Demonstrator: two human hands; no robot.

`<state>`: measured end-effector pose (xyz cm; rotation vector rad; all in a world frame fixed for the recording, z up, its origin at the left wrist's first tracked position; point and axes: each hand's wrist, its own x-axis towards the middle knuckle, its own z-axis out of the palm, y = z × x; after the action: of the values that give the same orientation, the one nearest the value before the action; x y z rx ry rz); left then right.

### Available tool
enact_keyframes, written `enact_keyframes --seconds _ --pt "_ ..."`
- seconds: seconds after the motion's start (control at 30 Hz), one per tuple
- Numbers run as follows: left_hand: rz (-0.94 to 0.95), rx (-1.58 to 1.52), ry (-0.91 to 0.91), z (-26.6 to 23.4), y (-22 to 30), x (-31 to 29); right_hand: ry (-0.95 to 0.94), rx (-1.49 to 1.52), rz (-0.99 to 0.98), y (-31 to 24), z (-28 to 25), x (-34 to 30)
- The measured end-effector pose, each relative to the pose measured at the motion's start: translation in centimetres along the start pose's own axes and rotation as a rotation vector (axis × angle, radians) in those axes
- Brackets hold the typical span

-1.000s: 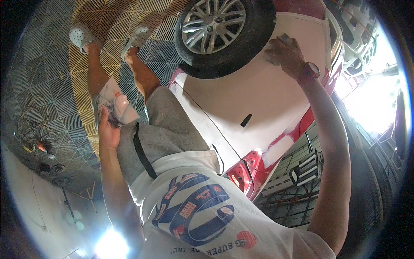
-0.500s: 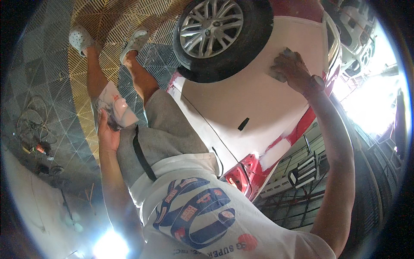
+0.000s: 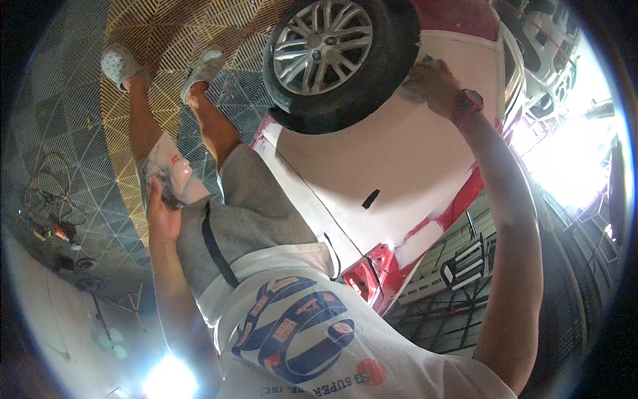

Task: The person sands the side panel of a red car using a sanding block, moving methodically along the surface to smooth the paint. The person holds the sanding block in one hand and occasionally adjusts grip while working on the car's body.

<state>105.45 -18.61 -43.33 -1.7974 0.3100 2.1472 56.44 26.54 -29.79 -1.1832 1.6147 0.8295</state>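
My left hand (image 3: 161, 211) grips the lower edge of a thin, flat whitish board (image 3: 178, 171) with grey smears and a reddish spot. It hovers beside my leg, thumb on the face of the board. On the car's pale body panel (image 3: 359, 156), close to the rim of the wheel arch, lies my right hand (image 3: 442, 90). Its fingers are bent around a greyish thing (image 3: 415, 85) against the panel; blur and shadow hide its kind. Just left of that hand is the black tyre (image 3: 399, 63) with its silver wheel (image 3: 322, 46).
Red paint (image 3: 462, 199) borders the pale panel, and a red lamp recess (image 3: 371, 276) sits at its lower end. A dark slot (image 3: 371, 199) marks the panel. Grid floor tiles (image 3: 219, 110) lie under my feet; a coiled cable (image 3: 56, 193) rests at the left.
My right hand has slid up and left over the panel toward the tyre, its wrist turning so a red watch shows. My left hand, still on the board, has shifted slightly left.
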Motion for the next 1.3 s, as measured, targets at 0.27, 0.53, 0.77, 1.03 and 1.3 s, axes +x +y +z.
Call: enact_keyframes --seconds 0.27,0.53,0.77,1.03,1.3 --pt "-0.013 0.006 -0.014 1.5 0.7 0.2 -0.193 -0.044 0.008 0.2 -4.3 -5.0" --pt "-0.051 -0.018 -0.012 1.1 1.1 0.6 0.031 -0.057 0.075 6.3 -3.2 -0.5" --pt "-0.054 0.041 0.086 3.5 1.8 -0.2 -0.009 0.267 -0.012 6.2 -2.3 1.9" --pt "-0.040 0.050 0.050 4.2 1.5 0.1 -0.047 0.122 -0.024 7.4 -1.7 -2.6" --pt "-0.062 0.096 0.138 5.5 1.8 -0.2 0.037 0.840 -0.095 12.3 -0.4 1.3"
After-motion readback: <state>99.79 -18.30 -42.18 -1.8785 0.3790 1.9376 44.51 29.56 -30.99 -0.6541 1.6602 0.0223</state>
